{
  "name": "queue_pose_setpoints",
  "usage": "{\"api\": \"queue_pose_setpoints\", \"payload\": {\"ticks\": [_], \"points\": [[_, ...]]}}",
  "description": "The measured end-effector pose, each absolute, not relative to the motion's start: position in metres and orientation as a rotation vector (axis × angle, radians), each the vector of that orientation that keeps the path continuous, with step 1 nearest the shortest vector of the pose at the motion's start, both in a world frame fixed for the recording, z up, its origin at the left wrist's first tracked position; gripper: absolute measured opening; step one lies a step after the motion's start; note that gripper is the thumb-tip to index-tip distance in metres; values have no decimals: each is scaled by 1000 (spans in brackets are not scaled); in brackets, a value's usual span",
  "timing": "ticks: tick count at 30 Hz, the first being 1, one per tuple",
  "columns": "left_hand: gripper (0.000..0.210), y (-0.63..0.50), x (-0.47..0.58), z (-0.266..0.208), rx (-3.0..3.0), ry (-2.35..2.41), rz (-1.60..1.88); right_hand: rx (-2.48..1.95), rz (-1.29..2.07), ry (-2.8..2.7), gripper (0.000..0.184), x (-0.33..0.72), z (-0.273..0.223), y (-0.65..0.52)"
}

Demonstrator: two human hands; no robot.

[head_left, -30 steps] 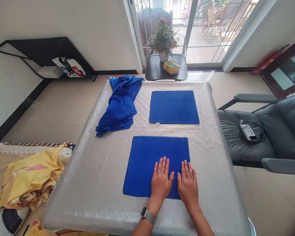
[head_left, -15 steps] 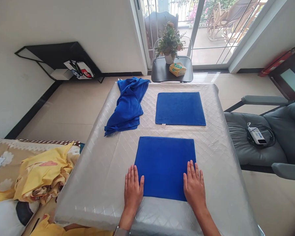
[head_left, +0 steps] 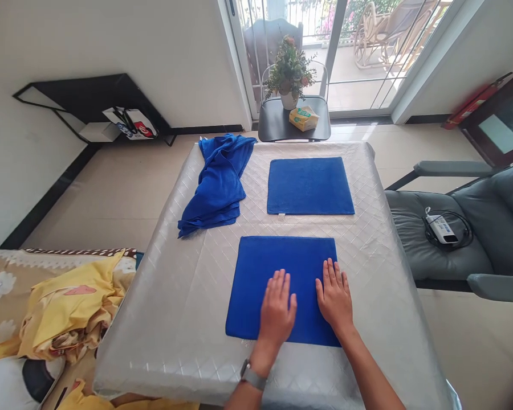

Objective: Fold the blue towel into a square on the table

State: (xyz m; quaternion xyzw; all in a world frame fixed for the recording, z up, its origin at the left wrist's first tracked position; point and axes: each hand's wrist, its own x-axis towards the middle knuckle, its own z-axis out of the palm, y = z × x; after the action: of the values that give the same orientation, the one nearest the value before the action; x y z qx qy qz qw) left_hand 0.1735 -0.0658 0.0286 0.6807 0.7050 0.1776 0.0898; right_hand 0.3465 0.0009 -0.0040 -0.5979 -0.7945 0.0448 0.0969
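A blue cloth (head_left: 250,273) lies spread flat on the near part of the table. Over its lower middle is my left hand (head_left: 277,307), palm down with fingers stretched out; a grey-banded watch circles that wrist. My right hand (head_left: 336,293) rests flat at the cloth's right edge, fingers extended and slightly apart. Neither hand grips anything. Farther back, a second blue cloth (head_left: 310,185) is laid out flat with a small white tag on its near edge. To its left, several rumpled blue cloths (head_left: 220,188) are heaped at the table's far left.
A silvery quilted cover (head_left: 175,319) drapes the table. Behind it, a folding chair (head_left: 273,131) bears a potted plant (head_left: 289,74) and a tissue pack (head_left: 304,118). On the right, a grey armchair (head_left: 436,262) holds a power bank (head_left: 442,229) with cable. Yellow bedding (head_left: 72,302) lies left.
My left hand has moved right, from the near cloth's left edge to over its middle. My right hand remains at the right edge. The view has shifted slightly.
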Motion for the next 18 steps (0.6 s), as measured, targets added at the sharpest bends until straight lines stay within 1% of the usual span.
{"api": "queue_pose_setpoints", "payload": {"ticks": [3,7,10,18], "points": [[58,-31,218,26,2130,1926,494,-1740,115,-2390,64,349,-4,0],[58,-18,230,18,2099,1985,485,-1745,96,-2403,62,349,-3,1],[63,-30,204,14,2044,2094,442,-1765,118,-2376,63,347,-2,1],[65,-86,99,4,1726,2508,375,-1793,153,-2341,61,345,2,0]]}}
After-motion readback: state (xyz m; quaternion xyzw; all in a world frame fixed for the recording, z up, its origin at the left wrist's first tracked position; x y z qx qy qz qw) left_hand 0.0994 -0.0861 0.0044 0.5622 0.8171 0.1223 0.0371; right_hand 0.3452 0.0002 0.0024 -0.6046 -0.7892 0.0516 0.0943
